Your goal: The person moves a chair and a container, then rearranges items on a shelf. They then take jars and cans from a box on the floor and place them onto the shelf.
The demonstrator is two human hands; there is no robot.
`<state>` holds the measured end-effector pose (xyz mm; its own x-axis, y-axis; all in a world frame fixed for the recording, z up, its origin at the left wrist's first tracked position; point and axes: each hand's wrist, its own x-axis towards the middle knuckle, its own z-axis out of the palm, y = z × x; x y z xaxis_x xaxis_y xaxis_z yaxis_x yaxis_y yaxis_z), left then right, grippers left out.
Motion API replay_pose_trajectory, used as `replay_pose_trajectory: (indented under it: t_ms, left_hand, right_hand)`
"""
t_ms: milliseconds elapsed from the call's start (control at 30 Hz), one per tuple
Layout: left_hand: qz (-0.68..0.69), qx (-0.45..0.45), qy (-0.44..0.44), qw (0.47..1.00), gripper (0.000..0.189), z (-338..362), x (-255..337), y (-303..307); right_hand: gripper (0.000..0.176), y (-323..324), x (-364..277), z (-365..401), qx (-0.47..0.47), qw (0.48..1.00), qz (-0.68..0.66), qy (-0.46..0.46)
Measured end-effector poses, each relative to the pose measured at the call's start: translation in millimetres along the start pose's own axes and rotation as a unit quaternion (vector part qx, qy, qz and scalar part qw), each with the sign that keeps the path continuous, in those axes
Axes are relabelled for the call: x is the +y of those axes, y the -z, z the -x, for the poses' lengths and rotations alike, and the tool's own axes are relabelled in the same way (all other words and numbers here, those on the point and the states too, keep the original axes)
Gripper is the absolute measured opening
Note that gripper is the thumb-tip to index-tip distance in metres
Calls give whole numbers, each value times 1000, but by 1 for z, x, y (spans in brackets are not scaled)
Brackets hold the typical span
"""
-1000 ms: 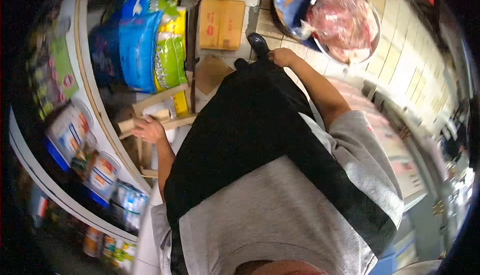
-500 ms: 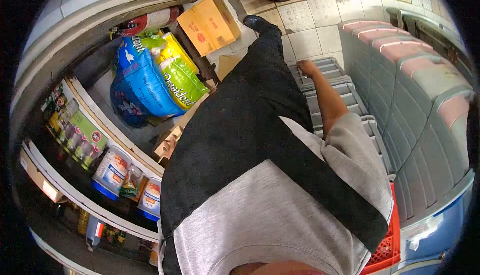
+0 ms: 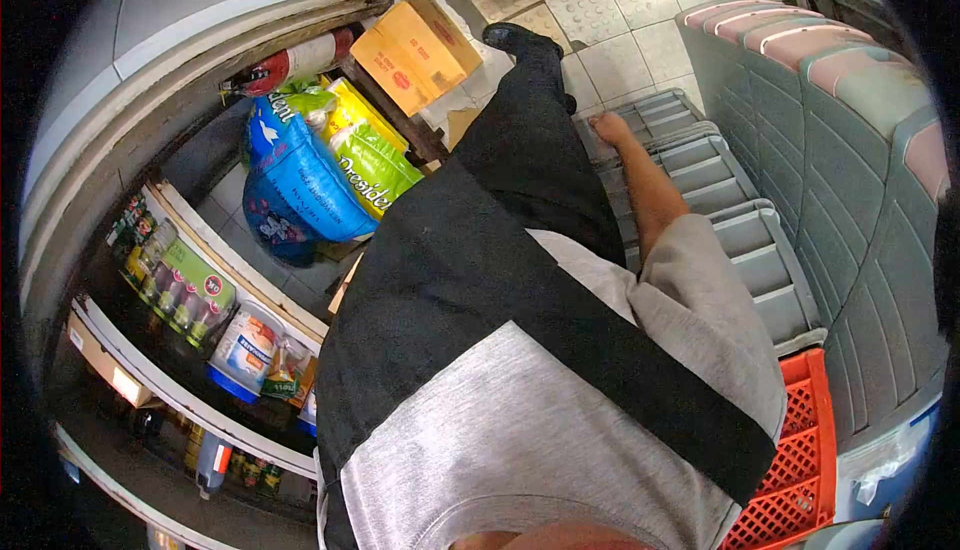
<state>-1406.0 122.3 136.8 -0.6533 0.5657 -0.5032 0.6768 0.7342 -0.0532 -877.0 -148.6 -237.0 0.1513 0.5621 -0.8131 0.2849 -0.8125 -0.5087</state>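
Note:
My right hand (image 3: 606,130) is closed at the far left edge of the grey plastic crates (image 3: 690,165). Its fingers curl down over the end of the farthest one, their tips hidden. Several of these ribbed crates stand in a row along my right side, beside my black apron (image 3: 450,260). My left hand is out of sight.
Tall grey and pink stacked plastic containers (image 3: 820,130) rise at the right, with a red crate (image 3: 790,450) nearer me. Blue and green bags (image 3: 310,190), a cardboard box (image 3: 415,55) and shelves with bottles and white tubs (image 3: 245,345) are on the left.
The view has shifted, showing more of the red crate and grey crates and less of the tray at the top. My right hand stays at the crate edge.

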Motion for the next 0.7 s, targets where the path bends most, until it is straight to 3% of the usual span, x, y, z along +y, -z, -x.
replay_pose_trajectory:
  t_ms: [133, 233, 267, 300, 467, 700]
  left_hand:
    - [0, -9, 1, 1000, 87, 1, 2, 2]
    - [5, -13, 6, 1000, 87, 2, 1, 6]
    - [6, -14, 7, 1000, 87, 2, 1, 6]
    - [6, -16, 8, 1000, 87, 2, 0, 7]
    - [9, -20, 14, 1000, 87, 2, -2, 8]
    - [9, -25, 21, 999, 87, 1, -6, 5]
  right_hand:
    - [29, 8, 11, -3, -1, 996, 46, 82]
    - [26, 2, 9, -10, 49, 972, 165, 163]
    - [24, 9, -7, -2, 21, 998, 32, 43]
    - [23, 10, -11, -1, -8, 992, -103, -78]
    - [29, -23, 19, -29, 14, 999, -7, 32]
    - [37, -2, -13, -3, -33, 991, -105, -77]
